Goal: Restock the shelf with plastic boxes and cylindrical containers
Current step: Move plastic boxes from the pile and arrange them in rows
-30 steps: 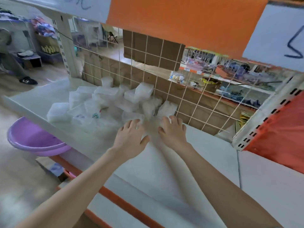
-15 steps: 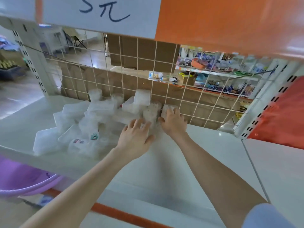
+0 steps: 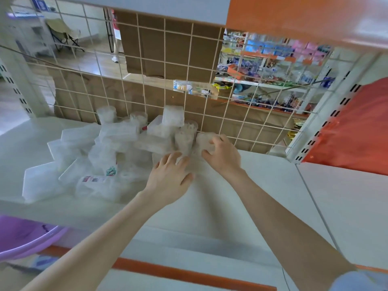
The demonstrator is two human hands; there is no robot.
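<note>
A jumbled pile of clear plastic boxes (image 3: 117,135) and cylindrical containers (image 3: 185,135) lies on the white shelf (image 3: 262,185), against the wire grid back. My right hand (image 3: 222,153) grips a clear container (image 3: 204,140) at the pile's right end, fingers curled over its top. My left hand (image 3: 170,175) lies flat on the shelf at the pile's near edge, with straight fingers touching a container there. One box (image 3: 173,115) stands on top of the pile. A flat box (image 3: 39,181) lies at the front left.
The wire grid (image 3: 189,66) with brown cardboard behind it closes the shelf's back. An upper shelf with an orange strip (image 3: 294,15) hangs overhead. A purple basin (image 3: 23,234) sits below at the left. An orange panel (image 3: 357,131) stands at the right.
Both hands have reached farther into the pile. My right hand moved from the shelf surface onto the rightmost container and curled round it. The view has shifted lower and closer to the shelf.
</note>
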